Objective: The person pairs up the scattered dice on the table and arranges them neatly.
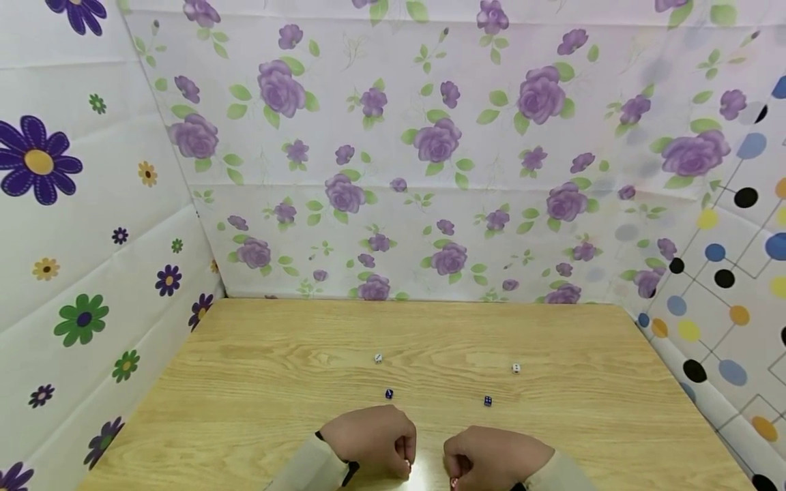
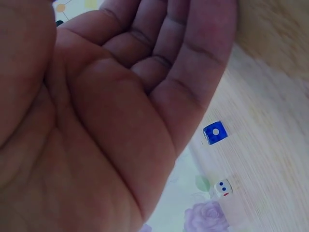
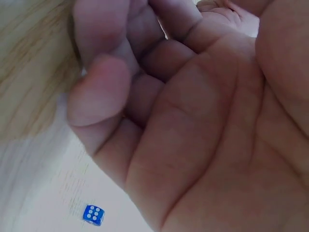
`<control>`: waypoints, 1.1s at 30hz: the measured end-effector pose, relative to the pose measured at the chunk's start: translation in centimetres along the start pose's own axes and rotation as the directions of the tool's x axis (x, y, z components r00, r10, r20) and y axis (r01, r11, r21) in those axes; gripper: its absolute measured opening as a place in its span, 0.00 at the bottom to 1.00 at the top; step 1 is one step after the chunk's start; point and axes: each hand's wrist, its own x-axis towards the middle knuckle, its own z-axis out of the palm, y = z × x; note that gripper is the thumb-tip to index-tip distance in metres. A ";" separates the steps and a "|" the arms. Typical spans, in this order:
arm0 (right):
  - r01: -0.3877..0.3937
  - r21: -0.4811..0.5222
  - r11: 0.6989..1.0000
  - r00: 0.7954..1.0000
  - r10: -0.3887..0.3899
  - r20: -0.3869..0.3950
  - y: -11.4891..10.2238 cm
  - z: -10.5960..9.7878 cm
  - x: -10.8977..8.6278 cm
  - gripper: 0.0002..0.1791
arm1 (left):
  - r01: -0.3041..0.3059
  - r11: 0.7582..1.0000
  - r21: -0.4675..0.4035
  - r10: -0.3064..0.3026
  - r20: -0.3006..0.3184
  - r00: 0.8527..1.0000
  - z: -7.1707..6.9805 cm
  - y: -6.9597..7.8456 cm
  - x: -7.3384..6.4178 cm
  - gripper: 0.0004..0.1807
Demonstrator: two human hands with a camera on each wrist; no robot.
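Near the front edge of the table, my left hand (image 1: 373, 440) pinches a small red die (image 1: 408, 466), mostly hidden by the fingertips. Just to its right, my right hand (image 1: 496, 455) pinches another small red die (image 1: 454, 483) low against the wood. Beyond the left hand lies a blue die (image 1: 389, 393), with a white die (image 1: 378, 358) farther back. A second blue die (image 1: 488, 401) sits past the right hand, and a second white die (image 1: 516, 368) is behind it. Both wrist views show curled fingers; the held dice are hidden there.
The dice stand on a light wood-grain table (image 1: 276, 354). A flowered cloth wall (image 1: 393, 225) rises at its back edge. Cloth with large daisies (image 1: 147, 273) hangs on the left, and dotted cloth (image 1: 706, 354) on the right.
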 end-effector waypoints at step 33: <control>-0.072 -0.301 0.951 0.976 0.005 -0.217 0.5 0.1 1.5 0.06 | -0.065 0.963 0.260 0.089 -0.080 0.993 0.6 0.2 1.5 0.05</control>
